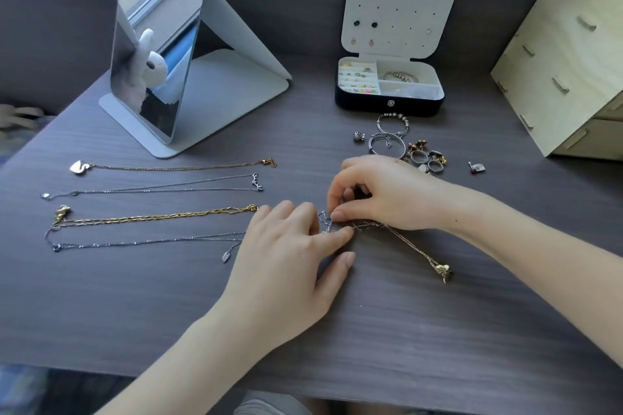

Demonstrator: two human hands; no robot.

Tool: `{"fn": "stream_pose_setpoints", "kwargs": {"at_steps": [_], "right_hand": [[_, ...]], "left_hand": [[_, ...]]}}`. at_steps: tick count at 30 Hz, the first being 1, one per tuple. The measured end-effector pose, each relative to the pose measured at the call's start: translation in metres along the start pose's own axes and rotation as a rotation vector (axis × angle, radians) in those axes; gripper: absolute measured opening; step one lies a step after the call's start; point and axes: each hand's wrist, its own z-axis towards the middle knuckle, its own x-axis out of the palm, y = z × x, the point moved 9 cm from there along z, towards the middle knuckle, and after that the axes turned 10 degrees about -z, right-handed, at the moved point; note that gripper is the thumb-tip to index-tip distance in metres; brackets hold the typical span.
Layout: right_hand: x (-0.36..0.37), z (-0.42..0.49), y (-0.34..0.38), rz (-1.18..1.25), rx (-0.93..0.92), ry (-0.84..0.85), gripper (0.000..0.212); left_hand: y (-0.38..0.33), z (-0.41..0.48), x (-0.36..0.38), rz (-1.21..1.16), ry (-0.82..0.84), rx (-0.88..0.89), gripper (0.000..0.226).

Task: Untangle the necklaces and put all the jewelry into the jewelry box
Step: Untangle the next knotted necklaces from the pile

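Pinching the tangled necklaces (403, 241) at frame centre, the right hand (387, 195) has its fingers curled on the knot. The left hand (286, 259) presses straight fingers on the same chains, gripping nothing. Four straight necklaces (161, 217) lie at left. The jewelry box (387, 108) sits lid-up at upper right, rings and bangles (401, 145) just below it.

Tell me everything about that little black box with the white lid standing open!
The small black jewelry box sits open on the grey wood-grain table, near its back edge. Its white lid stands upright, dotted with tiny holes, a few earrings pinned in. The pale inside has compartments: ring rows left, a beaded bracelet upper right. A round silver snap marks the front wall.
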Motion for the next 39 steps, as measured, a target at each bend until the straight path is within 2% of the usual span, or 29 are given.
{"fn": "stream_pose_setpoints", "kwargs": {"at_steps": [3, 8, 10, 17, 22, 28, 35, 39], "right_hand": [[0.000, -0.002, 0.001, -0.174, 0.004, -0.022, 0.012], [-0.001, -0.005, -0.005, -0.158, 0.054, -0.108, 0.011], [-0.006, -0.007, -0.011, -0.064, 0.109, -0.182, 0.012], [-0.012, -0.022, -0.034, 0.563, 0.267, -0.349, 0.019], [-0.012, -0.026, -0.039, 0.732, 0.244, -0.400, 0.012], [-0.015, -0.026, -0.016, 0.587, 0.062, -0.333, 0.010], [-0.009, -0.030, -0.008, 0.414, -0.044, -0.184, 0.048], [-0.013, -0.033, -0.020, 0.273, 0.018, -0.242, 0.054]], "left_hand": [[0.002, -0.004, -0.003, -0.095, -0.020, -0.017, 0.029], [0.003, -0.011, -0.005, -0.195, -0.009, -0.001, 0.024], [0.002, -0.012, -0.005, -0.202, -0.007, 0.006, 0.023], [-0.001, -0.012, -0.005, -0.206, -0.001, 0.035, 0.022], [-0.009, -0.013, -0.009, -0.167, -0.012, 0.089, 0.019], [-0.009, -0.010, -0.008, -0.160, -0.003, 0.094, 0.017], [-0.009, -0.006, -0.004, -0.196, 0.049, 0.102, 0.015], [-0.009, -0.005, -0.003, -0.138, 0.065, 0.104, 0.015]]}}
